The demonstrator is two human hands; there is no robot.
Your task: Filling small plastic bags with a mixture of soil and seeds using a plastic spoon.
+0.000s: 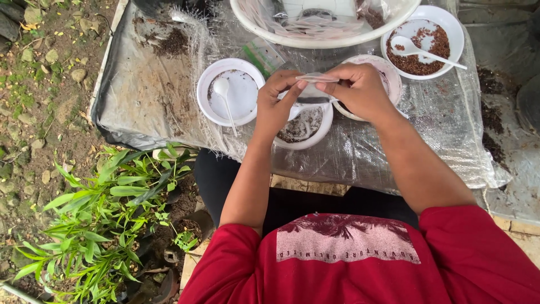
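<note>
Pinching a small clear plastic bag between both sets of fingertips, the left hand and right hand were closed on it from opposite ends, right above a white bowl with dark soil in it. To the left sat another white bowl with a spoon, and up on the right a bowl of reddish-brown bits. Everything was on a table covered in clear plastic sheeting, with a leafy green plant on the ground beside it.
</note>
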